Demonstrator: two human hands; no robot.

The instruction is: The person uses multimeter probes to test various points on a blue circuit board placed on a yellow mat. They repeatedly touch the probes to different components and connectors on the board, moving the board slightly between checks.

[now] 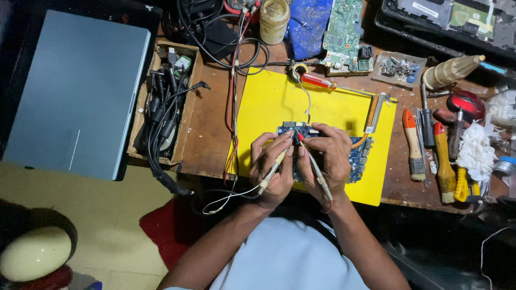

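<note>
Both your grips are clamped: left hand (271,169) and right hand (328,158) each pinch a probe over the blue circuit board (357,156), on a yellow mat (269,107) covering your cluttered wooden desk (207,134).

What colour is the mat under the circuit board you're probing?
Bright yellow mat, under the blue circuit board; head view.

1. The worktop (215,129) is worn, scuffed brown wood with a dull finish.
2. A smooth, matt yellow sheet (269,102), like plastic or card, lies on it.
3. The blue circuit board (357,156) looks hard with a slight sheen.
4. The closed laptop (75,91) has a smooth, satin grey lid.
5. A rough brown cardboard box (189,104) holds glossy black rubbery cables (161,118).
6. The screwdriver (317,80) has a shiny red plastic handle.
7. The paintbrush (413,142) has an orange handle.
8. Crumpled white cloth (475,153) looks soft.
</note>
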